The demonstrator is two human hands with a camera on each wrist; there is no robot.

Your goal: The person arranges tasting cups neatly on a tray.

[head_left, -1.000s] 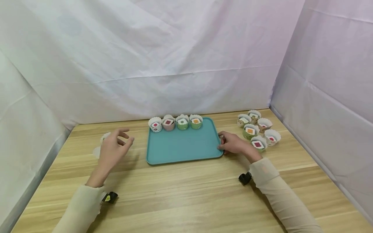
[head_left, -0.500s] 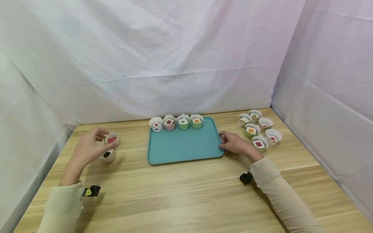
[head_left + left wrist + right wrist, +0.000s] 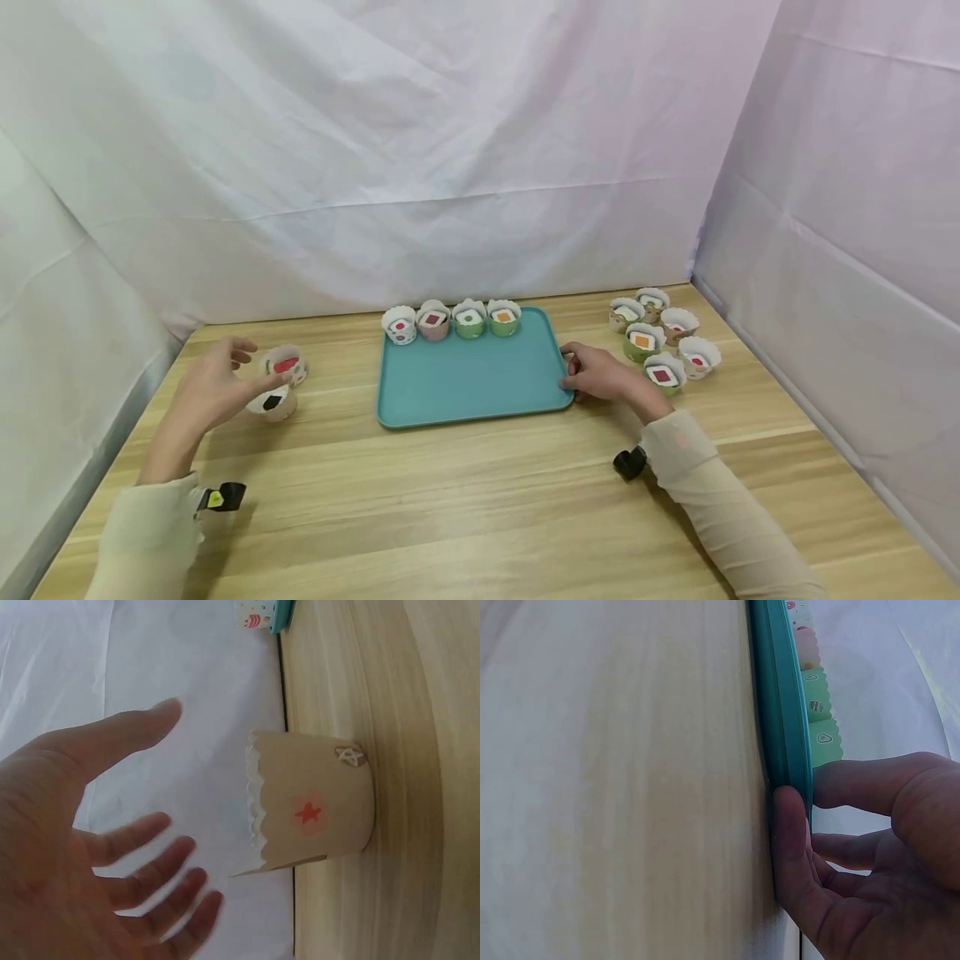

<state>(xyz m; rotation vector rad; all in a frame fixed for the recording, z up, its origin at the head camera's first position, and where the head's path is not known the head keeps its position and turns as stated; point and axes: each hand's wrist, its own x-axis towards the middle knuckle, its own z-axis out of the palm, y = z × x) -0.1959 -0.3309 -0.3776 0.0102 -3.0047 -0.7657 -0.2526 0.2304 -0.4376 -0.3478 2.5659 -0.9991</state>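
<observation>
My left hand hovers by two paper cupcake cups at the left, thumb and fingers spread, nothing between them. The farther cup has a red piece inside; the nearer cup holds a black one. In the left wrist view, a beige cup with a red star stands just beyond the fingertips, apart from them. My right hand pinches the right rim of the teal tray. In the right wrist view, thumb and fingers close on the tray's edge. Several filled cups stand along the tray's far edge.
A cluster of several filled cups stands on the wooden table right of the tray, close to my right hand. White cloth hangs behind the table and along both sides.
My left hand has moved left and back from the two cups, uncovering them, with its fingers spreading around the farther one and then apart. The right hand stays on the tray.
</observation>
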